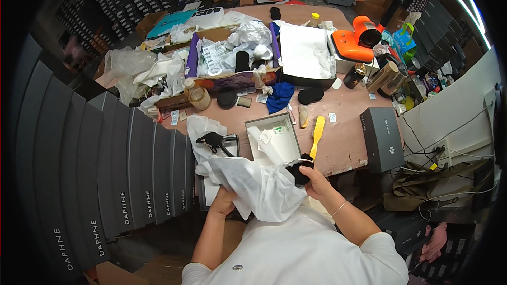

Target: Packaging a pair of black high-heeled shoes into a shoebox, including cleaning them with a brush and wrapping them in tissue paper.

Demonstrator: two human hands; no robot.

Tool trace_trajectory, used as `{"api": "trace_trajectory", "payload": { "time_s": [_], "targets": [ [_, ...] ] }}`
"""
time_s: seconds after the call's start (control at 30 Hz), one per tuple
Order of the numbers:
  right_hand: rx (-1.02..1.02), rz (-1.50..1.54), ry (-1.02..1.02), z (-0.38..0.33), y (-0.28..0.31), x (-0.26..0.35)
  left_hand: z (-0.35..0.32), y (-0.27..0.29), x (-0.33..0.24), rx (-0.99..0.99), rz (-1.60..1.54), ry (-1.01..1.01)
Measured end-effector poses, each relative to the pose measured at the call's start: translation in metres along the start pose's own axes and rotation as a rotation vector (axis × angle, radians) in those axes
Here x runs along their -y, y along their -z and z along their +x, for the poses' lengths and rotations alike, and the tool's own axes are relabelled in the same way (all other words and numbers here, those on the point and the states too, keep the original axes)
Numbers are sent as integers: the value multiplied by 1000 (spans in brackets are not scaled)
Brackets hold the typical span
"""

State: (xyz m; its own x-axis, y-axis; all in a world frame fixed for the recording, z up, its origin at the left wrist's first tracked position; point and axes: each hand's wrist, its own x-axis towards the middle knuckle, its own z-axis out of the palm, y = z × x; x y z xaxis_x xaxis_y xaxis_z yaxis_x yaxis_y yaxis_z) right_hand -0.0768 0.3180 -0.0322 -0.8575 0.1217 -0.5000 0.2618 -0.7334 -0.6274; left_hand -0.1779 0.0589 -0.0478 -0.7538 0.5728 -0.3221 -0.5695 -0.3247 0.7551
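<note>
The right hand closes on a black, soft-looking article, the thumb lying on top and the other fingers largely hidden. The article sits within these fingers, at the right edge of a white, translucent, crumpled wrapping sheet; it may be footwear, though its form cannot be told. The grip is probably at the side so that the sheet stays free to drape.

The left hand lies against the sheet's near left edge. Its fingertips are covered, so whether they pinch or merely support cannot be told; the placing appears to keep the loose material spread between the hands.

Beyond the left fingers, a black, strap-like article with a curved dark band lies on another part of the white wrapping. Just beside those fingers shows a shallow, white-lined box, partly covered.

Between and beyond both sets of fingers stands an open, grey-edged rectangular box with a white interior, holding a small white tag; its position presumably keeps it within easy reach. Just past the right fingers lies a yellow, flat, long-handled tool, its near end close to the black article.
</note>
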Motion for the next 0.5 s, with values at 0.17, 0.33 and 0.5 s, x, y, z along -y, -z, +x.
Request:
{"api": "trace_trajectory", "payload": {
  "time_s": [0.17,0.33,0.5],
  "targets": [
    [14,-244,110,-23,33,23,13,67,12,13,-474,174],
    [-255,-734,381,-44,69,94,62,18,-61,-255,170,-599],
    [-473,-929,762,-32,36,94,99,-60,26,539,1621,-538]
  ]
}}
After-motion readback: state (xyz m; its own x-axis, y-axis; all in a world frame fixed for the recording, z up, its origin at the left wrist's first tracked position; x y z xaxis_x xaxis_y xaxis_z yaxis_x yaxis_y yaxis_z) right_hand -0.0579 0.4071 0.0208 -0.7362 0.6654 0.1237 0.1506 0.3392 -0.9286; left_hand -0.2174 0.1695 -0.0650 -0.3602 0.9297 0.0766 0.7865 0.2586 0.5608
